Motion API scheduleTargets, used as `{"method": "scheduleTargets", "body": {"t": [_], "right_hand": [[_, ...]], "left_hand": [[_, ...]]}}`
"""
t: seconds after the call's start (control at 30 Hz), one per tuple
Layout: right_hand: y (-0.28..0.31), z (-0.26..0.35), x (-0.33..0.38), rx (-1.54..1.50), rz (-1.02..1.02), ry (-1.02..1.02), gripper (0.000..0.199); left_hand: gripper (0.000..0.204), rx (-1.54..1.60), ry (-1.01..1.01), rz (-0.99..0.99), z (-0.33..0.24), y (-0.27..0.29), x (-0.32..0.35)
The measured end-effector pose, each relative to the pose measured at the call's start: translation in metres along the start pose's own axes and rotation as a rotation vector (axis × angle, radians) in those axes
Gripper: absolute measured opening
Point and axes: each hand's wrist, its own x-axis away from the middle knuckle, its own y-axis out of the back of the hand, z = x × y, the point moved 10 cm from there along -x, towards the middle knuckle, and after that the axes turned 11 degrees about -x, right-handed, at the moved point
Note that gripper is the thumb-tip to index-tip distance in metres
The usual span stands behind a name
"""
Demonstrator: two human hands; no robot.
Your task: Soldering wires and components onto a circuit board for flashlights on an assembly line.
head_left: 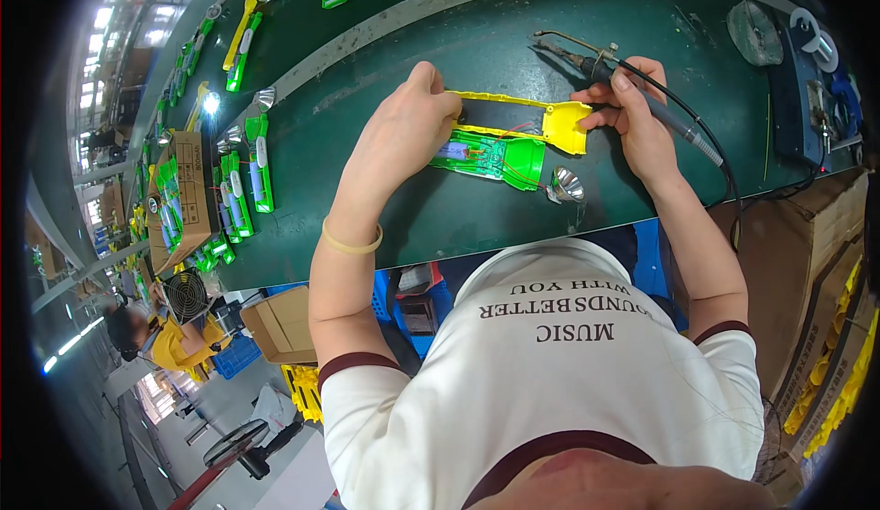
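My left hand [403, 130] is closed on the left end of a long yellow flashlight housing [565, 127]. Close below the yellow part is a green housing half [522, 162], which carries a circuit board [490, 155] and a purple battery cell [453, 150]. Thin red wires run near both halves, and a silver reflector [565, 185] sits at the green half's right end. My right hand [637, 120] grips a soldering iron [674, 123] with a thin solder feed tube [573, 41], its tip pointing up and left. Fingertips of that hand are at the yellow housing's right end.
Several green flashlight bodies [259, 162] lie at the left beside a cardboard box [194, 185]. A blue machine with a solder spool [816, 38] stands at the far right. The iron's black cable [733, 185] hangs over the green bench's near edge.
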Motion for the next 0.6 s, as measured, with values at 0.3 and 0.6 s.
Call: {"method": "scheduleTargets", "body": {"t": [0.3,0.6], "right_hand": [[0.005,-0.001,0.004,-0.014,-0.023,-0.001,0.022],[-0.005,0.000,0.009,-0.010,0.035,-0.002,0.025]], "left_hand": [[0.014,-0.048,-0.025,-0.061,-0.012,0.010,0.004],[0.009,0.314,0.024,-0.252,-0.051,-0.003,0.000]]}}
